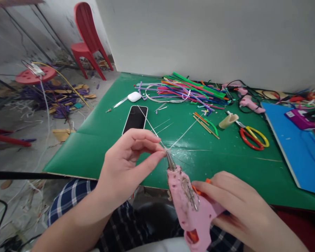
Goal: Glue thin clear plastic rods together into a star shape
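My right hand (241, 206) is wrapped round the handle of a pink hot glue gun (182, 196), with fingers at its orange trigger (198, 190). Dried glue and a wire clip show on its body. Between thumb and fingertips, my left hand (131, 164) pinches thin pale wires (151, 126) where they meet in a V. One arm of the V leans left across the phone, the other right. The gun's metal nozzle (171, 161) points at that joint and appears to touch it; my fingertips are close beside it.
Behind lies a heap of coloured pipe cleaners (183, 91). A phone (135, 119) and white case (134, 96) are to the left. Scissors (254, 138), a beige tube (228, 121), sticks (206, 126) and a blue board (291, 147) lie right. Another pink glue gun (252, 104) rests behind.
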